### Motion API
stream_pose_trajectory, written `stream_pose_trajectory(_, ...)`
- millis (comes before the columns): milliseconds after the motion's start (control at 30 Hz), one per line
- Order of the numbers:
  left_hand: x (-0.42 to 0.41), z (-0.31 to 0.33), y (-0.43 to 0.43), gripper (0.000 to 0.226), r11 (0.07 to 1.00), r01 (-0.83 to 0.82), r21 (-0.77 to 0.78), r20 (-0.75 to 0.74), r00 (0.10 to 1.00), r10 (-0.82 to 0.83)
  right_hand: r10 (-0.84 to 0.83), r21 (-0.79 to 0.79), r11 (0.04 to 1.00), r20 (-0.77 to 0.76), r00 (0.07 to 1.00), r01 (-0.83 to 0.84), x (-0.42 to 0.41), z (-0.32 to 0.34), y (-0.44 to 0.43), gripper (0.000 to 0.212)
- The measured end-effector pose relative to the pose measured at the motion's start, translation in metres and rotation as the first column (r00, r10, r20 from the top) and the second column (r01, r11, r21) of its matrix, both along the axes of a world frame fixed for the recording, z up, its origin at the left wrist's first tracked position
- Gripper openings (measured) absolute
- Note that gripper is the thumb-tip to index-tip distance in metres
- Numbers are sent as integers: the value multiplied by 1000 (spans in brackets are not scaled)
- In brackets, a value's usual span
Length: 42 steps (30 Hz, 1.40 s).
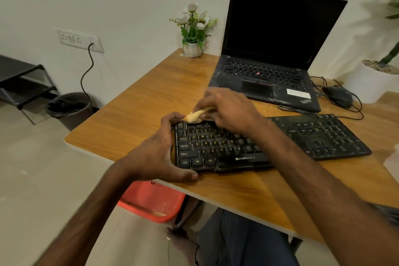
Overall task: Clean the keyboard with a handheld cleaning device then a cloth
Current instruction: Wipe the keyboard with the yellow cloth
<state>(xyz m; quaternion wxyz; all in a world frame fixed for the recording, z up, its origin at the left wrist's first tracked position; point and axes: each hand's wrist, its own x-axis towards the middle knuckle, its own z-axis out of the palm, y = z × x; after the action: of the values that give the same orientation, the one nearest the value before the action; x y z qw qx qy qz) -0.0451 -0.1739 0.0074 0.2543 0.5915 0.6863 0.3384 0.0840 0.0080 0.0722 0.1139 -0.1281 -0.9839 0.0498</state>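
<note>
Keyboard (259,144), black and flat near the front edge of the tabletop (140,114), looks stiff, light and apt to slide, so the left grip (155,153) clasps its left end while the right grip (224,110) pinches a limp yellow cloth (195,115) against the top keys.

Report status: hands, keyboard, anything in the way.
Left hand grips keyboard left end. Right hand holds yellow cloth on top key row. Laptop and cables just behind keyboard.
</note>
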Motion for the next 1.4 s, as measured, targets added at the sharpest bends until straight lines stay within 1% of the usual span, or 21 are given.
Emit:
stream_pose_trajectory(67,-1,0,0,124,1000,3,-6,10,1000,-3,56,6,998,24,998,-57,-3,-9,-6,27)
stream_pose_trajectory(133,-2,1,-1,125,1000,6,-9,12,1000,-6,69,17,997,48,996,-70,6,-13,0,28)
stream_pose_trajectory(333,-5,0,0,126,1000,12,-13,25,1000,-12,-4,-22,1000,105,994,6,49,-1,40,28)
stream_pose_trajectory(400,-4,0,0,126,1000,12,-12,27,1000,-12,7,-11,1000,96,995,-6,42,3,36,28)
stream_pose_trajectory(500,-2,0,0,125,1000,9,-6,33,999,-9,67,-36,997,-21,998,-68,13,4,13,30)
stream_pose_trajectory(567,-3,0,-1,125,1000,4,0,46,999,-4,130,-5,991,8,991,-130,-1,-4,-3,29)
stream_pose_trajectory(633,-5,0,-1,126,1000,-1,2,55,998,1,149,33,988,51,988,-151,0,-12,-6,30)
stream_pose_trajectory(733,-7,-2,-1,126,1000,-8,0,72,997,8,107,9,994,62,992,-108,21,-8,14,28)
stream_pose_trajectory(900,-7,-2,1,121,1000,4,-1,74,997,-4,21,35,999,127,992,-25,45,4,38,28)
stream_pose_trajectory(967,-7,-2,1,120,1000,8,-1,64,998,-8,30,6,1000,80,996,-31,33,7,33,28)
stream_pose_trajectory(1033,-5,-1,1,119,1000,7,1,61,998,-7,75,-55,996,13,997,-75,15,5,21,29)
stream_pose_trajectory(1100,-5,-1,0,120,1000,3,0,74,997,-3,132,-50,990,26,991,-130,3,-4,10,29)
stream_pose_trajectory(1167,-6,0,0,122,1000,5,-3,88,996,-5,140,-25,990,42,989,-139,4,-12,11,29)
stream_pose_trajectory(1233,-8,-1,0,124,1000,8,0,92,996,-8,96,-9,995,45,994,-95,15,-10,23,30)
stream_pose_trajectory(1300,-9,-2,-1,124,1000,10,0,94,996,-10,40,12,999,85,996,-41,32,-6,40,30)
stream_pose_trajectory(1367,-9,-3,-1,123,1000,15,7,101,995,-15,10,-36,999,93,996,-7,50,-2,56,29)
stream_pose_trajectory(1400,-8,-2,-1,123,1000,18,5,106,994,-19,6,-79,997,59,998,-1,58,-1,61,29)
